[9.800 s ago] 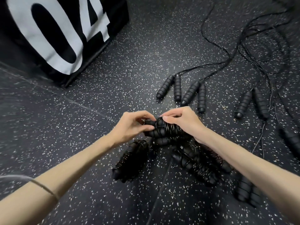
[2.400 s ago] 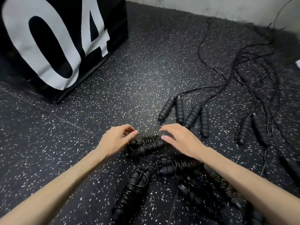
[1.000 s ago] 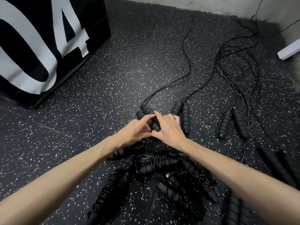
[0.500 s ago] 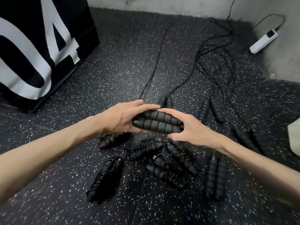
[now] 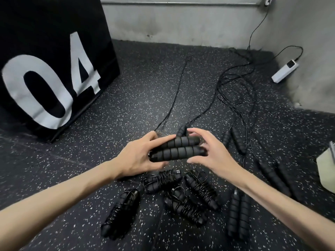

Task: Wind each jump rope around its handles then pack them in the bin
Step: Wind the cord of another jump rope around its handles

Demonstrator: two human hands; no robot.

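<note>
— Hands first: our left hand [image 5: 137, 156] grips one end of two black ribbed foam handles [image 5: 178, 149] lying side by side, fingers curled over them and thumb below. Our right hand [image 5: 212, 151] is spread at the other end, fingertips just touching or barely off the foam; we cannot tell which, and it clasps nothing.

— So which step are we on?

— Squaring up the pair, we judge, before any winding. Its thin black cord [image 5: 174, 104] trails away from us across the speckled black rubber floor [image 5: 137, 98], still loose.

— Next move, then?

— Probably keep the handles pinned together with the left hand while the right catches the cord near the handle tips and starts wrapping it snugly round both.

— What lies around us?

— Just below our hands, four wound bundles [image 5: 195, 196] lie on the floor. To the right, more unwound handle pairs [image 5: 235, 142] rest among tangled cords. A big black box marked 04 [image 5: 50, 69] stands at left; whether that is the bin, we cannot say.
</note>
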